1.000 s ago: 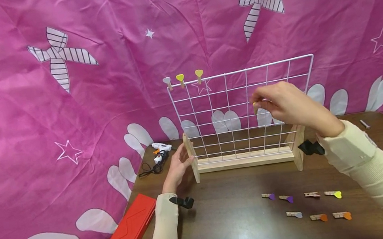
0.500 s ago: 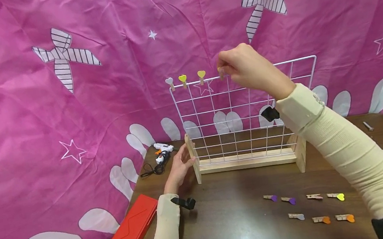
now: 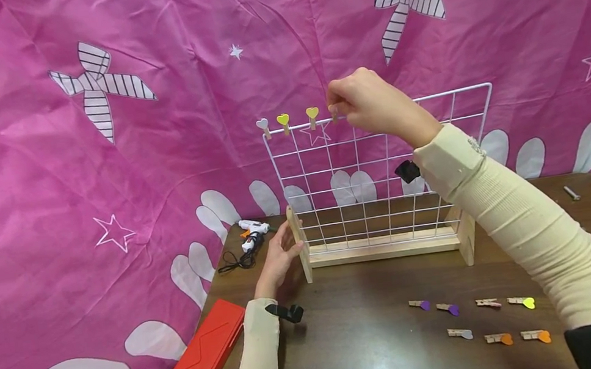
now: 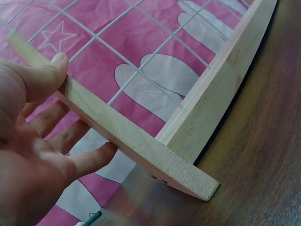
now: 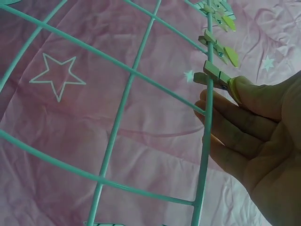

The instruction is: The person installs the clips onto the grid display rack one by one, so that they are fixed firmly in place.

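Note:
My right hand (image 3: 374, 104) pinches a small wooden clothespin (image 5: 217, 76) with a yellow heart between thumb and fingers. In the right wrist view its jaws straddle the top wire of the white grid rack (image 3: 453, 92). The heart is partly hidden by the thumb. To its left on the same wire sit a clothespin with a white heart (image 3: 262, 124) and two with yellow hearts, one of them a yellow-heart clothespin (image 3: 312, 113). My left hand (image 3: 278, 260) grips the rack's left wooden leg (image 4: 122, 125), thumb on its near edge and fingers on the outer side.
Several heart clothespins lie in two rows at the right front, including a purple one (image 3: 448, 310) and an orange one (image 3: 537, 336). A white glue gun (image 3: 253, 227) and a red box (image 3: 195, 363) lie on the left. A pink curtain (image 3: 180, 100) hangs behind the table.
My right hand has carried the clothespin up and left from in front of the grid to the top wire, then slightly further left. The left hand keeps its grip on the wooden leg.

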Demonstrator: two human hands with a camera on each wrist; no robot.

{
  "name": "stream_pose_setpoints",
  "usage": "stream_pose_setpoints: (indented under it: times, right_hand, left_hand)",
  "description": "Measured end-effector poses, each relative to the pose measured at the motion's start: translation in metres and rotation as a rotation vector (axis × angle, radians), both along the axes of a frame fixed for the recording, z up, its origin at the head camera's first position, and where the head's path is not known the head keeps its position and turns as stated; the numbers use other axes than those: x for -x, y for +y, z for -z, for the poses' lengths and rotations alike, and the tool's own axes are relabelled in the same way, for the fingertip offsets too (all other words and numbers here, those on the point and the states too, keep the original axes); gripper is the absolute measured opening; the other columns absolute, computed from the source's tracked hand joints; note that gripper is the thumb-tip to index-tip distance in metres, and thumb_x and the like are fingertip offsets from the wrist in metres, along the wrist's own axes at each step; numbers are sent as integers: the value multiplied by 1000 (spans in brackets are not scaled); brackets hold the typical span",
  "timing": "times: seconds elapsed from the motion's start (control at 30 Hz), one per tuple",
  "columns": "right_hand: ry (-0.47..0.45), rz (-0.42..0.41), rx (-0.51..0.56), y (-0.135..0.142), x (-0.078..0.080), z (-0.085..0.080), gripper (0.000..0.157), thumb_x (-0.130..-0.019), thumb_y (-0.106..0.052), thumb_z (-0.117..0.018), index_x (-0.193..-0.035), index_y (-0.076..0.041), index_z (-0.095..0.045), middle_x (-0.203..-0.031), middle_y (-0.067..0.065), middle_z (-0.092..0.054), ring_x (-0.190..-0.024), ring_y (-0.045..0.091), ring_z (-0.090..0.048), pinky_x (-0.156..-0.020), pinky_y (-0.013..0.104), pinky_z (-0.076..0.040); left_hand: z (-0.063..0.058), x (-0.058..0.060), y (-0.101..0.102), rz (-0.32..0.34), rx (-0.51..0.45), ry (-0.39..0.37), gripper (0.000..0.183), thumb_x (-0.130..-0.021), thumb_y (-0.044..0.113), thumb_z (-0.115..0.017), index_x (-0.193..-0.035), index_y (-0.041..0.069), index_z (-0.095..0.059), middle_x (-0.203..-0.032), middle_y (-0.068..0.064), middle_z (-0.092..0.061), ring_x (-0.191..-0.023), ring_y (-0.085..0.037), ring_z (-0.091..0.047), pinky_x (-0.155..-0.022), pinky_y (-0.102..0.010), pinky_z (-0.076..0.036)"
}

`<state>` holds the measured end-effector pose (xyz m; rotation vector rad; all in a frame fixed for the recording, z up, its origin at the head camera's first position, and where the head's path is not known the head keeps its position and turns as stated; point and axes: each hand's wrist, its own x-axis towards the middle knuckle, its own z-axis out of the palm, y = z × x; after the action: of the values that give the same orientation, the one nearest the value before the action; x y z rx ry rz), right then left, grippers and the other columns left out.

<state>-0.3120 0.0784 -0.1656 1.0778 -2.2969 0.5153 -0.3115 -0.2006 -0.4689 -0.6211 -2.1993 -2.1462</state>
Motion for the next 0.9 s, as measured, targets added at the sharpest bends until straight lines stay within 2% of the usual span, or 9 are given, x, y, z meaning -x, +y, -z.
stream_pose_setpoints:
  times: [0.17,0.33,0.47,0.63,0.9]
  right_hand:
    - [-47,28,-18,-1,-2,-2,15,-82,5,-49,-80,-2,-62,-73,6,-63,-67,20,-51,-65,31,-41]
    - [-107,62,-7,3,-9,-3,9,-89,-9,-57,-93,-2,-62,-86,7,-65,-83,22,-59,-79,35,-46]
    - [-43,40,19,12,-16,3,13,-88,-10,-60,-99,-2,-61,-93,8,-63,-90,23,-59,-84,37,-46]
    - [35,12,42,27,-30,17,12,-85,-3,-62,-97,-1,-60,-93,8,-62,-85,24,-57,-79,37,-45]
    - [78,-78,47,48,-53,51,14,-81,2,-64,-94,-3,-62,-89,6,-62,-79,20,-58,-71,36,-48]
  left_hand:
    - [1,0,0,-19,11,26,61,-86,-6,-57,-141,6,-34,-141,-22,-37,-129,-31,-36,-101,-49,-33]
    - [2,0,-1,-26,17,31,60,-86,-5,-57,-140,9,-36,-140,-21,-39,-128,-27,-38,-101,-48,-34]
    - [3,-1,0,-30,20,19,59,-87,-5,-57,-140,11,-37,-140,-16,-41,-129,-27,-38,-101,-47,-34]
    - [3,-2,0,-20,12,-4,59,-87,-7,-56,-140,9,-36,-140,-16,-42,-130,-31,-36,-101,-48,-33]
    - [-18,-13,3,-2,28,-11,61,-86,-10,-54,-141,3,-32,-140,-15,-42,-130,-31,-35,-101,-48,-33]
